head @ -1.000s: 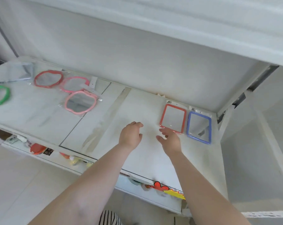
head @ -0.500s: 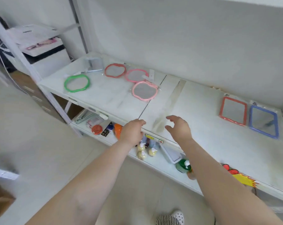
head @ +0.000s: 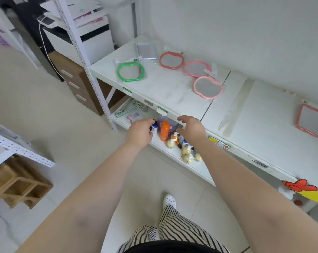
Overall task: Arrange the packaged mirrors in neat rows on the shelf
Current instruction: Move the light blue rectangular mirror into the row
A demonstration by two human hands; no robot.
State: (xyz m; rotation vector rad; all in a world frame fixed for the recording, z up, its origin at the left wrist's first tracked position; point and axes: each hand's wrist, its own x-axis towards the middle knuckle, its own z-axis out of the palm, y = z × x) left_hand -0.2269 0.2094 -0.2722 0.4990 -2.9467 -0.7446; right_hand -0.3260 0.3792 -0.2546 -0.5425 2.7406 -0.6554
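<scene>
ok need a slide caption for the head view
Both empty hands, left hand and right hand, hover at the shelf edge, short of the packaged mirrors.

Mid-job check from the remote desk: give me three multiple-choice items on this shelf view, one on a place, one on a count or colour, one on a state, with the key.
1. Where does the green-framed mirror lie on the top shelf?
A. near the left end
B. against the right edge
C. on the lower shelf

2. How many apple-shaped mirrors with red or pink frames lie on that shelf?
A. one
B. three
C. five

3. What are the hands doing?
A. both grip a mirror
B. the left holds a bottle
C. both hold nothing

Key: 1 A, it lies by the left upright post. 2 B, the red mirror, a pink mirror and another pink mirror lie together. 3 C, the left hand and right hand hover empty at the shelf's front edge.
</scene>
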